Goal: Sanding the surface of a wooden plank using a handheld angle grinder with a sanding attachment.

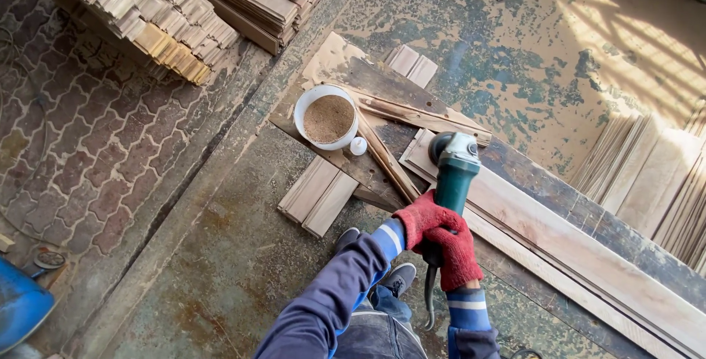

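I see two hands in red gloves near the middle of the frame, a little below center. Both arms come up from the bottom edge in dark blue sleeves with light stripes at the cuffs.

The left hand [419,215] sits higher and to the left. Its fingers are curled tight around the body of a green angle grinder [454,171]. The right hand [456,256] sits just under it, lower and to the right. Its fingers are also wrapped shut around the back end of the grinder. The two gloves touch each other. Both arms bend at the elbow and point up and to the right.

The grinder points away from me, toward the upper middle of the frame. Its grey head rests on the near end of a long pale wooden board [559,234]. The board runs from the center down to the lower right corner. A black cord [429,300] hangs down from the grinder between the arms.

Left of the grinder's head stands a white bucket [326,116] full of sawdust. A small white cap [358,146] lies just beside it. The bucket sits on a dark flat plank [382,83]. Two short wood pieces [318,196] lie side by side on the floor below the bucket.

In the upper left are big stacks of thin wood slats [147,13]. More slats [647,175] lean at the right edge. I see a grey shoe [399,278] between the arms and a blue thing [20,304] in the lower left corner.
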